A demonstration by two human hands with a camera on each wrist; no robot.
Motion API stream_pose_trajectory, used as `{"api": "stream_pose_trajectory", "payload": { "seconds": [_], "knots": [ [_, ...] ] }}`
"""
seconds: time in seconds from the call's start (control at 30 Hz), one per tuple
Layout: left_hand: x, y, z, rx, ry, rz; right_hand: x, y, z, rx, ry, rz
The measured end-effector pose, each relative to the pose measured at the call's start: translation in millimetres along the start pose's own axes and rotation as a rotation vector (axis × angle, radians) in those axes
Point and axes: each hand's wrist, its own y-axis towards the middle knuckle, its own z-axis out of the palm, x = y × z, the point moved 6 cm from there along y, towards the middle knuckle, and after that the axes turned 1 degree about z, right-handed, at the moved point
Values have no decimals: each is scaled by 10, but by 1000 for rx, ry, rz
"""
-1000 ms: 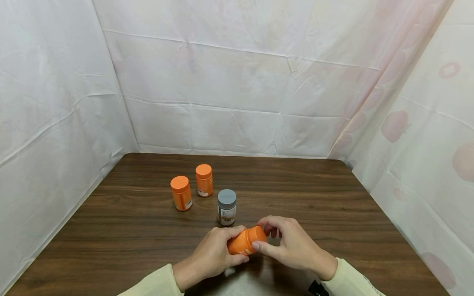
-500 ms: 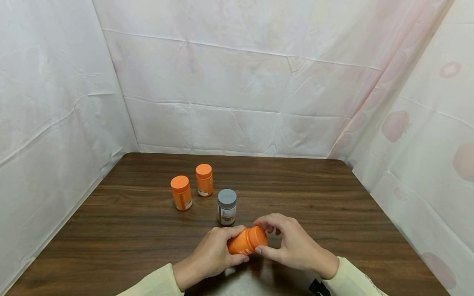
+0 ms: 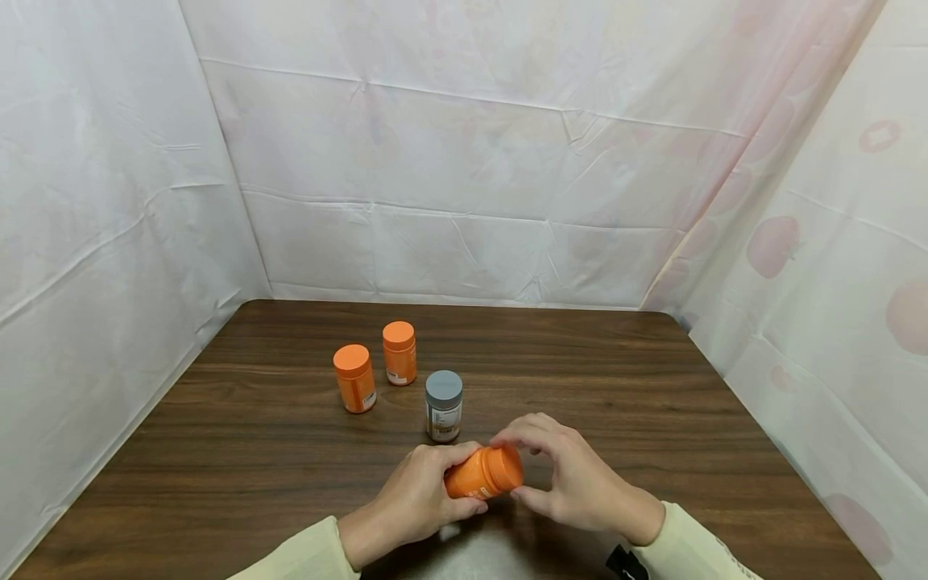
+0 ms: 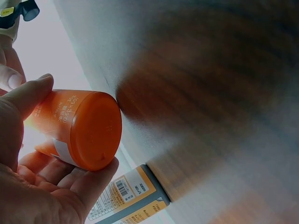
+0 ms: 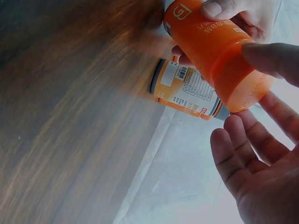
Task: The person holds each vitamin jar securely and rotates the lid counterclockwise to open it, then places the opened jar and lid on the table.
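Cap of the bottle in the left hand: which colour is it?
Orange; the cap shows best in the right wrist view.

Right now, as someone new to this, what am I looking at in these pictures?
No machine is at work here: a person uses a bare left hand and right hand. The wide picture is taken from the person's head, looking forward and down; the two close ones are taken from the left and right wrists. On the dark brown wood-grain table stand two orange cylindrical bottles and one cylindrical, grey-lidded bottle. The left hand holds a tilted orange bottle by its body, while the right hand touches its round orange lid.
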Motion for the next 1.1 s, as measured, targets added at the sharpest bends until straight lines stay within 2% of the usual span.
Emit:
{"api": "stream_pose_trajectory", "payload": {
  "seconds": [0.2,0.57,0.93,1.1],
  "knots": [
    [-2,-3,1,5,-9,-3,32,15,2,-4,-15,-45],
    [-4,-3,-3,3,-13,0,51,15,1,-14,-19,-32],
    [-6,-1,6,19,-37,-23,-82,-16,-12,-46,-76,214],
    [-6,0,4,14,-31,-25,-126,-19,-4,-22,-90,335]
  ]
}}
